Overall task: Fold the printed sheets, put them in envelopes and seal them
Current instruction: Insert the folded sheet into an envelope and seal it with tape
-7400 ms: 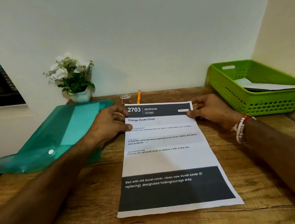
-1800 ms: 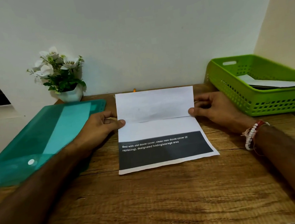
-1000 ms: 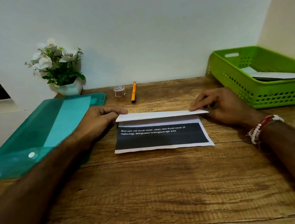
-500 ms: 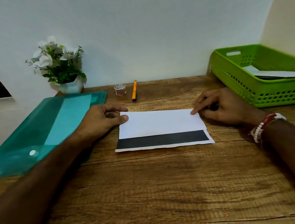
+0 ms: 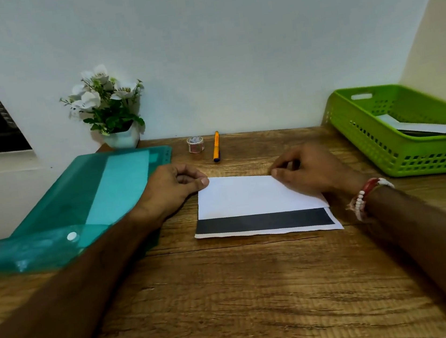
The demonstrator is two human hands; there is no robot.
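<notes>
The printed sheet (image 5: 247,196) lies folded on the wooden table (image 5: 245,292). Its white flap is turned down toward me, and a black printed band shows below the flap. At the fold's far left corner, my left hand (image 5: 173,189) pinches the paper with curled fingers, its thumb tip on the corner. My right hand (image 5: 309,172) rests over the sheet's right part, with curled fingers and thumb pinching the fold edge right of its middle. White papers or envelopes (image 5: 430,128) lie in the green basket (image 5: 366,134) at the right.
A teal plastic snap folder (image 5: 80,203) lies at the left, partly under my left forearm. A small tape roll (image 5: 195,144) and an orange pen (image 5: 216,146) sit near the wall. A potted white flower (image 5: 110,106) stands at the back left.
The sheet's top part came down over the printed text and now lies flat. In the last half second my right hand slid left along the fold; my left hand stayed at the corner.
</notes>
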